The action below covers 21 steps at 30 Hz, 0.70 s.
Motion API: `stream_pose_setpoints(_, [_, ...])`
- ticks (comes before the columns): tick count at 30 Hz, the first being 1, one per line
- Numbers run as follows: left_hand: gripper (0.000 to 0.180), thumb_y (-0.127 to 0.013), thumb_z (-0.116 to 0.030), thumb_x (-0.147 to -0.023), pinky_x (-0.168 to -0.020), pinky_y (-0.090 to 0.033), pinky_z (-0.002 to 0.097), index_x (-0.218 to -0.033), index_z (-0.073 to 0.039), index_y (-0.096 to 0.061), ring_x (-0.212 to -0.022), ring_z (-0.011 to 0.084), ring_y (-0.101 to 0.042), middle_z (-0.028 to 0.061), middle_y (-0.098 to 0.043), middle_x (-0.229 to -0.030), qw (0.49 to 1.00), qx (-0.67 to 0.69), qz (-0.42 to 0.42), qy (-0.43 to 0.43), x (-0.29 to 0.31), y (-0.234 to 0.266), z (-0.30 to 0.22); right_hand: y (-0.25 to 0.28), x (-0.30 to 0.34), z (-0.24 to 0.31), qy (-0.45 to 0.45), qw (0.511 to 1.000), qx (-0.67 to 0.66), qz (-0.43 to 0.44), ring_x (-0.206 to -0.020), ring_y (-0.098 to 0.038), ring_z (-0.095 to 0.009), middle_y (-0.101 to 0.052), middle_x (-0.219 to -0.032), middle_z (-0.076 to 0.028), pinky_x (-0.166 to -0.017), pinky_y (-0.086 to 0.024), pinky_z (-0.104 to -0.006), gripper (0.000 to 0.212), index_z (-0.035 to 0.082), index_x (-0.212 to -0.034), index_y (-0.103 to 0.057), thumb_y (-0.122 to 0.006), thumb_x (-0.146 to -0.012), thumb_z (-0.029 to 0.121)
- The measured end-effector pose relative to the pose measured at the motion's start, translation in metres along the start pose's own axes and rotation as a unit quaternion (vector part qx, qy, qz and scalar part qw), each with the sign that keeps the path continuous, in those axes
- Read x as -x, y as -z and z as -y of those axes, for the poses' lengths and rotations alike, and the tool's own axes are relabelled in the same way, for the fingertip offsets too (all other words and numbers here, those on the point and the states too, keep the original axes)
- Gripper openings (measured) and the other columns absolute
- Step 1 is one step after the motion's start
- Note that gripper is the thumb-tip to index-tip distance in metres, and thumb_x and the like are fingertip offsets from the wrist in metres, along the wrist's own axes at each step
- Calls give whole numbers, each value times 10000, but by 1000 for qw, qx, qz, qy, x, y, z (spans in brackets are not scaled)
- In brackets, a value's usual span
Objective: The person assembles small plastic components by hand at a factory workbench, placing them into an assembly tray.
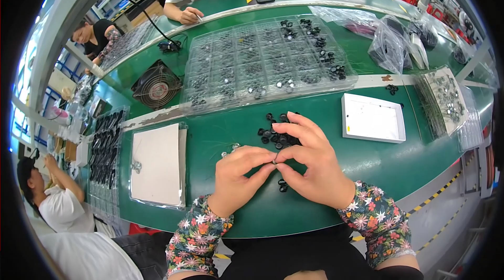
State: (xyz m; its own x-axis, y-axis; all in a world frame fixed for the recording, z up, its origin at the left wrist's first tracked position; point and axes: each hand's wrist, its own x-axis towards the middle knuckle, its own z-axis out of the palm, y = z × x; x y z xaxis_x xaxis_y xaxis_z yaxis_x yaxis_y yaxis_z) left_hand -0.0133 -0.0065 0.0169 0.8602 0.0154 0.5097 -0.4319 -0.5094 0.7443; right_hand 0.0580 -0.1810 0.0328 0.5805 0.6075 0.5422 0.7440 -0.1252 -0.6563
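My left hand (239, 175) and my right hand (317, 162) meet above the green table (210, 222), thumb and index finger of each pinched together. Between the touching fingertips is a tiny dark piece, too small to name. Right behind them lies a pile of small round black parts (266, 134), partly hidden by my right hand's raised fingers. A few more black parts (283, 185) rest just under my right thumb. Beside my left index finger are small silvery parts (230, 150) with thin wires.
A clear compartment tray (247, 59) of small parts stretches across the back. At left are a grey-white board (157, 167) and a black fan (156, 86); at right, a white box (373, 118) and a stack of parts sheets (441, 99). Co-workers sit opposite and at left.
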Motion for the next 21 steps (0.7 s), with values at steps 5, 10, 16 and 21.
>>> stream_pose_setpoints(5, [245, -765, -5, -684, -723, -514, 325, -910, -58, -683, -771, 222, -666, 89, -693, -878, 997, -62, -32, -43, 0, -4, 0, -3, 1, -1, 15, 999, 45, -13, -1254, -432, -370, -551, -1246, -97, -979, -392, -464, 104, 58, -781, -620, -691, -710, 34])
stream_pose_setpoints(10, [246, -772, -16, -682, -707, -514, 318, -908, -65, -687, -759, 220, -665, 89, -692, -866, 995, -89, -30, -44, 1, -3, -3, -4, 1, -1, 13, 999, 43, -13, -1245, -445, -364, -559, -1235, -97, -972, -398, -462, 105, 55, -770, -611, -691, -707, 33])
stream_pose_setpoints(16, [226, -754, -5, -709, -654, -531, 294, -923, -44, -691, -760, 226, -668, 94, -691, -878, 998, -53, -23, -21, 3, -4, 0, -6, 0, -3, 11, 999, 34, -11, -1238, -457, -364, -556, -1240, -105, -968, -406, -458, 107, 47, -760, -603, -691, -704, 25])
stream_pose_setpoints(21, [200, -745, -5, -726, -667, -539, 281, -921, -30, -705, -768, 217, -679, 109, -699, -877, 999, 2, -6, 38, 3, -3, -2, -5, 0, -2, 10, 1000, 27, -8, -1240, -455, -365, -546, -1257, -117, -971, -407, -456, 101, 40, -756, -600, -684, -706, 12])
